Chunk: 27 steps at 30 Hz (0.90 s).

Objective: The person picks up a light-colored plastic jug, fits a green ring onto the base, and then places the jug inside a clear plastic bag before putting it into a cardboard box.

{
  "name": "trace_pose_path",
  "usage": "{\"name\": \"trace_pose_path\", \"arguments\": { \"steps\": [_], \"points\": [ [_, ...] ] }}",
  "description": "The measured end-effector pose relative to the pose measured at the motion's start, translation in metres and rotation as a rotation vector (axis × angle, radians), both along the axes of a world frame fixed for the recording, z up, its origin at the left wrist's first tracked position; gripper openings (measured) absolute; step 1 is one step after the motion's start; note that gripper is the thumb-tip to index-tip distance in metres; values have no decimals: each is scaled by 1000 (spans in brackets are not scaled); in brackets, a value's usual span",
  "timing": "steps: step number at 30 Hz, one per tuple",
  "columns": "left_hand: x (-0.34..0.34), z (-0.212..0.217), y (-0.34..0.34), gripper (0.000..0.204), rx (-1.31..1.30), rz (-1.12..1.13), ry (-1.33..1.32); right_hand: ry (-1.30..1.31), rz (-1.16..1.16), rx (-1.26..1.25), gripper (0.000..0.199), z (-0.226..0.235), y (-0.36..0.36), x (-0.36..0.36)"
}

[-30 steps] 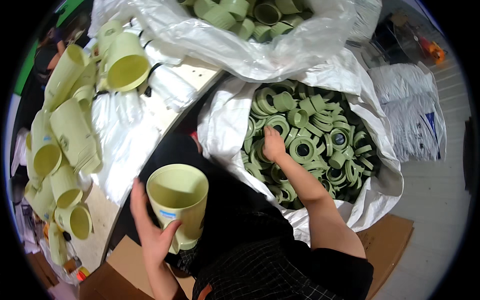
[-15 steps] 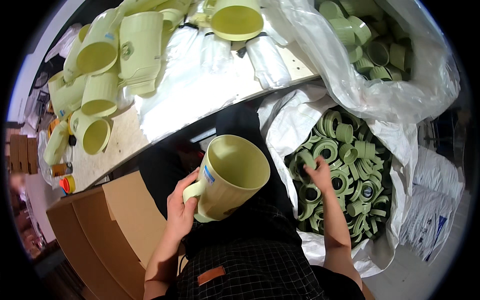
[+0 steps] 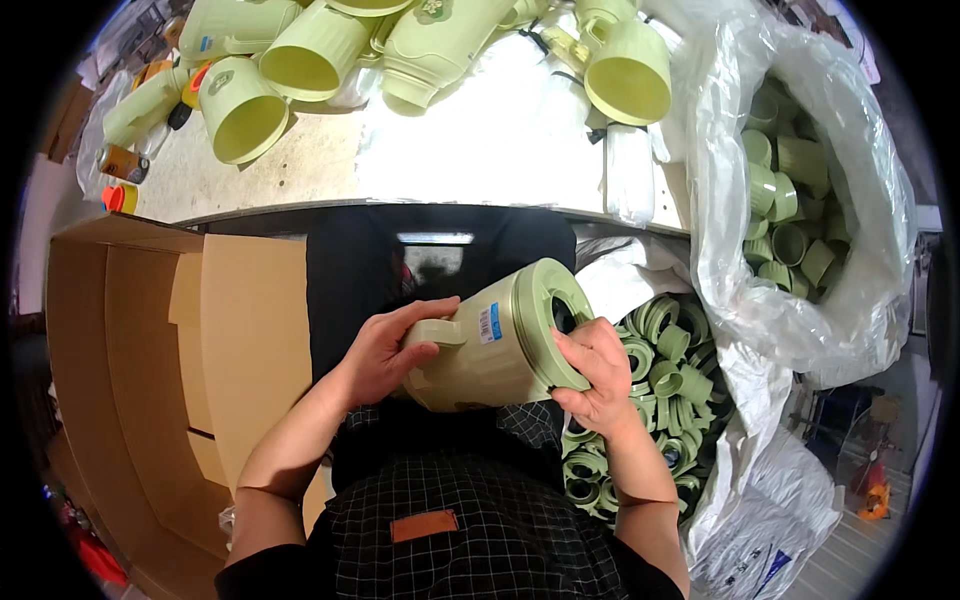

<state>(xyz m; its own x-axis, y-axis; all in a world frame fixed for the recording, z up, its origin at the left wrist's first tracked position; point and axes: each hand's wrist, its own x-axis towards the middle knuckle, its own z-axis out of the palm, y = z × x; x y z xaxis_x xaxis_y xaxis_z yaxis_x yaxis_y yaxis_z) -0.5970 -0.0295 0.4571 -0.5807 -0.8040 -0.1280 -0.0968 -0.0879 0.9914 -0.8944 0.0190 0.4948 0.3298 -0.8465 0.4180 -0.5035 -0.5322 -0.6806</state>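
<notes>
Over my lap lies a pale green plastic jug casing (image 3: 470, 365), tilted with its wide end to the right and a blue-and-white sticker near the handle. My left hand (image 3: 385, 350) is closed round its handle. At the wide end sits a darker green ring collar (image 3: 538, 320) with an open hole in its middle. My right hand (image 3: 600, 375) grips this collar, thumb on its face, pressing it against the casing's mouth. The casing's underside is hidden. Right of my right hand, a white sack holds many similar green ring collars (image 3: 672, 390).
Several pale green jug casings (image 3: 245, 110) lie on the table (image 3: 320, 165) ahead. A clear plastic bag (image 3: 715, 260) of green cups stands at the right. An open cardboard box (image 3: 250, 350) is on my left, and a soda can (image 3: 122, 162) sits at the table's left end.
My right hand has come out of the sack with a ring collar and brought it onto the casing's mouth. The casing has turned its mouth to the right; the view has shifted.
</notes>
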Motion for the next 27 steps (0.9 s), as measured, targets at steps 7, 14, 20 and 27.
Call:
{"name": "trace_pose_path", "arguments": {
  "steps": [7, 14, 20, 27],
  "points": [
    [-32, 27, 49, 67, -313, -47, -478, 27, -263, 304, 52, 15, -1, 17],
    [12, -2, 8, 82, -210, -12, -207, 189, 28, 28, 59, 34, 10, 25],
    [6, -5, 30, 72, -369, 178, -355, 260, 1, 187, 45, 62, -1, 36],
    [-24, -8, -32, 13, -527, 143, -164, -145, -243, 605, 48, 31, -26, -8]
  ]
}}
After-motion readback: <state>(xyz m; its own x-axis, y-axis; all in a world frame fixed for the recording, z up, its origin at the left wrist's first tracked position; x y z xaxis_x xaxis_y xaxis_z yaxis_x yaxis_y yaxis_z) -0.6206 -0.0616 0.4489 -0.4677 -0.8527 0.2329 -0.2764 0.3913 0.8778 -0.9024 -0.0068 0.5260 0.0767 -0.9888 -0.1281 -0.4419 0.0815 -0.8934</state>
